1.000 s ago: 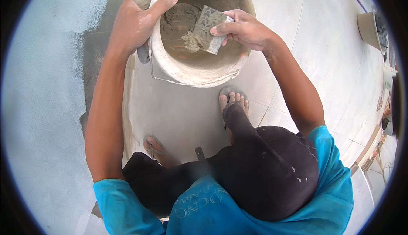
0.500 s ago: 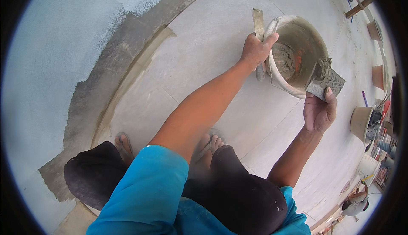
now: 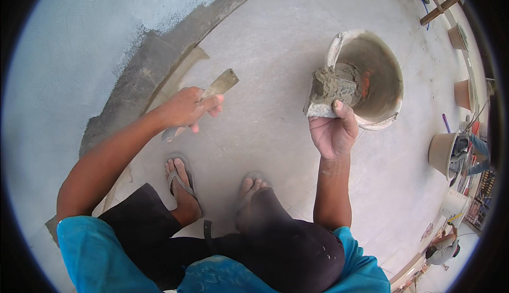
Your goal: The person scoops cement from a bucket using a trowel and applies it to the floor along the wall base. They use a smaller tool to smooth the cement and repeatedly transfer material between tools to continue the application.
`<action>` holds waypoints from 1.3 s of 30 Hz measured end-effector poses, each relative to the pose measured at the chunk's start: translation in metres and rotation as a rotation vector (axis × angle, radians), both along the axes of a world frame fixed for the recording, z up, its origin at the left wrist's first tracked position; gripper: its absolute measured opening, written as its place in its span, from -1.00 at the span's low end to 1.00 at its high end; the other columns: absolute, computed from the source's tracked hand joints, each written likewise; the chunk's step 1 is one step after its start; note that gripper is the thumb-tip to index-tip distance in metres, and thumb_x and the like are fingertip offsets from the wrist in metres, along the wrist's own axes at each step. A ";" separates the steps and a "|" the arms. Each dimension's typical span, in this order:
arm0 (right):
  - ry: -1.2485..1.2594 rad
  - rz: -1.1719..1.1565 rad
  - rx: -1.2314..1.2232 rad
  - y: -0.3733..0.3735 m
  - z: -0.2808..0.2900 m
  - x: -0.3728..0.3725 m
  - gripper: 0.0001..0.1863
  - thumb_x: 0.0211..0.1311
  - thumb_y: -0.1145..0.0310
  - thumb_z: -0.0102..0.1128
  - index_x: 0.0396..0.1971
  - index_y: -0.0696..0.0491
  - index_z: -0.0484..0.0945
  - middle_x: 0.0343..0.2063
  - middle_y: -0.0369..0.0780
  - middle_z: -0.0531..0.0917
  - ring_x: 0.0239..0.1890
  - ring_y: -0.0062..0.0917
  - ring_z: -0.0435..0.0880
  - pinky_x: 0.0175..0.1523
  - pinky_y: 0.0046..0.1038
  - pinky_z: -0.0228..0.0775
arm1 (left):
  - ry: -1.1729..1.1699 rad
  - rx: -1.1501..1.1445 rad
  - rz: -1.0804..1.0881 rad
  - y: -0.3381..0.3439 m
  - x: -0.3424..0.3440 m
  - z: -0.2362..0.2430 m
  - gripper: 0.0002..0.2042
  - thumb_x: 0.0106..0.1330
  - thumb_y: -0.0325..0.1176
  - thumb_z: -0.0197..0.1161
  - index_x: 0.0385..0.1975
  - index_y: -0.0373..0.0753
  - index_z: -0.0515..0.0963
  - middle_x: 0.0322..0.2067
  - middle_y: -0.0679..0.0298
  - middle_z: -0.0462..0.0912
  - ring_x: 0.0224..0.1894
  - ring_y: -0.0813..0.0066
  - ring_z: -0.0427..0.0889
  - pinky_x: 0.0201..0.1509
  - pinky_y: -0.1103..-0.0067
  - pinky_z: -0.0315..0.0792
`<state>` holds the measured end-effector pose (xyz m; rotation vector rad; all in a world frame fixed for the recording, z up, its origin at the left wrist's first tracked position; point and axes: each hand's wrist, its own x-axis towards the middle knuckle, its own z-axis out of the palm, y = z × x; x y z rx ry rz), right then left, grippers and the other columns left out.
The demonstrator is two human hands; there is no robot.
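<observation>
My left hand (image 3: 183, 107) is closed around the handle of a putty knife (image 3: 222, 82), whose smeared metal blade points up and to the right. It hovers above the floor near the foot of the wall. My right hand (image 3: 335, 134) grips a small flat plate (image 3: 321, 109) from below, thumb on top. A lump of wet grey mortar (image 3: 330, 82) sits on that plate. Just beyond it stands a pale bucket (image 3: 389, 62), partly hidden by the plate, with mortar at its bottom and a whitish, crusted rim.
On the left rises a light blue wall (image 3: 69, 54) with a bare grey strip (image 3: 127, 81) along its base. A tan mortar band (image 3: 185, 65) follows the floor joint. More buckets (image 3: 441, 152), a wooden stand (image 3: 440, 9) and another person (image 3: 442, 250) are at the right.
My left hand has left the bucket rim and swung left toward the wall with the putty knife. My right hand has brought the loaded plate leftward. The bucket handle now stands up across the rim.
</observation>
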<state>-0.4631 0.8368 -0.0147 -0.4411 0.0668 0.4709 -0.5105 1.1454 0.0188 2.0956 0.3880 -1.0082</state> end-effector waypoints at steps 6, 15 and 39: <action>0.082 0.151 -0.129 0.045 -0.002 -0.031 -0.51 0.19 0.46 0.19 0.13 0.20 0.35 0.06 -0.11 0.55 0.09 -0.37 0.57 0.16 -0.30 0.44 | 0.193 0.160 0.058 0.079 -0.081 0.059 -0.53 0.41 0.06 0.04 -0.28 -0.30 0.61 -0.50 0.22 0.67 -0.65 0.50 0.61 -0.40 0.48 0.50; -0.096 0.314 -0.543 0.042 -0.016 0.019 -0.67 0.21 0.49 0.16 -0.01 0.16 0.49 -0.08 -0.20 0.63 -0.03 -0.47 0.61 0.10 -0.34 0.44 | -0.044 -0.176 0.030 0.066 -0.040 0.016 -0.60 0.26 -0.01 0.22 -0.51 -0.29 0.60 -0.74 0.27 0.52 -0.73 0.51 0.51 -0.55 0.52 0.43; 0.051 0.472 -0.761 -0.015 -0.114 0.110 -0.63 0.15 0.51 0.16 -0.02 0.20 0.43 -0.14 -0.17 0.62 -0.06 -0.43 0.62 0.09 -0.36 0.47 | 0.119 -0.202 0.236 0.133 -0.070 -0.049 -0.56 0.26 0.03 0.25 -0.47 -0.32 0.61 -0.68 0.26 0.53 -0.67 0.43 0.52 -0.44 0.47 0.44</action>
